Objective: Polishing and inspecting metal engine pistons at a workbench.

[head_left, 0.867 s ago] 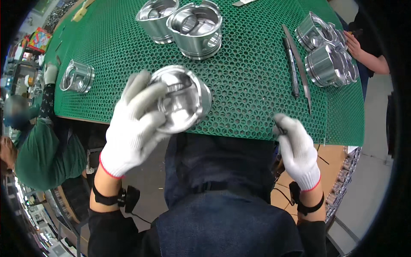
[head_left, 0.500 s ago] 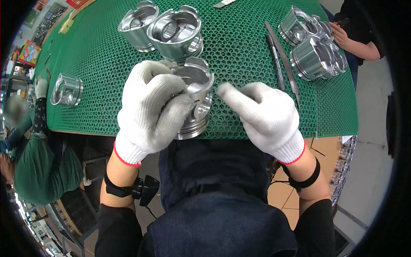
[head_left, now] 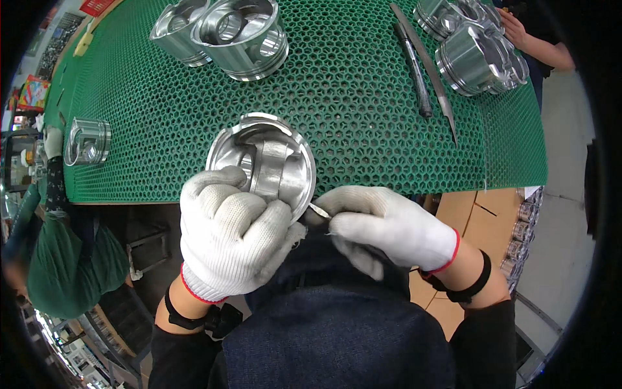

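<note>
Near mat (head_left: 369,139), piston (head_left: 275,165) in L grip (head_left: 230,236), tool (head_left: 319,210) in R grip (head_left: 392,223)

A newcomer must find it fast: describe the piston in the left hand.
Find the green mat, then the near edge, just left of its middle. There a white-gloved left hand grips a silver piston, its hollow end toward the camera. It alone is in this person's grip; the other pistons are on the mat.

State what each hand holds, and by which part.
Left hand: the piston, by its near side, at the rim. Right hand: a thin tool, pinched behind its bare tip; the rest is hidden.
</note>
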{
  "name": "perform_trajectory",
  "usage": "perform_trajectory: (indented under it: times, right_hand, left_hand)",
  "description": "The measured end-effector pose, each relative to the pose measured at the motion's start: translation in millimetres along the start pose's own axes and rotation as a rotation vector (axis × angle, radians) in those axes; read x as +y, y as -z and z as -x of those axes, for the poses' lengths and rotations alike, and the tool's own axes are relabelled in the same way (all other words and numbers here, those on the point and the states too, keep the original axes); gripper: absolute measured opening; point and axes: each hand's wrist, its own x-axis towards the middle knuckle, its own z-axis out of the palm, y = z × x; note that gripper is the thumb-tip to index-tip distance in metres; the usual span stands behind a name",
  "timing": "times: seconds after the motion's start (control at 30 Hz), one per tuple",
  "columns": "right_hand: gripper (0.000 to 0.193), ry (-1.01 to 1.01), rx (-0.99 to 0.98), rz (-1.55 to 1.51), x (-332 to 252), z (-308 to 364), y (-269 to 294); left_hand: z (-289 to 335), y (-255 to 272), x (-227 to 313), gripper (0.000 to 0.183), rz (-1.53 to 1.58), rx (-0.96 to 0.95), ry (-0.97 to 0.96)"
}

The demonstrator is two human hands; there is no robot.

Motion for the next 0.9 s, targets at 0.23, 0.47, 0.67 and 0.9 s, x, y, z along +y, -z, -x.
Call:
perform_trajectory:
  times: [0.23,0.47,0.67,0.9]
  right_hand:
    - [0.037,-0.117,0.065,-0.294,-8.8,12.9,-4.6]
    - [0.040,0.491,0.378,-0.527,14.4,24.5,17.8]
    - [0.042,0.544,0.229,-0.319,14.0,45.0,27.2]
    - [0.028,1.206,0.644,0.882,-30.0,-14.1,28.4]
  left_hand:
    - [1.8,7.2,-10.8,0.044,-0.026,0.090,-0.029]
    - [-3.1,4.4,-5.0,0.041,0.081,0.208,-0.057]
    - [7.4,25.5,-42.3,0.045,0.054,-0.027,-0.054]
    - [-45.7,-2.2,-52.8,0.019,0.292,0.135,-0.048]
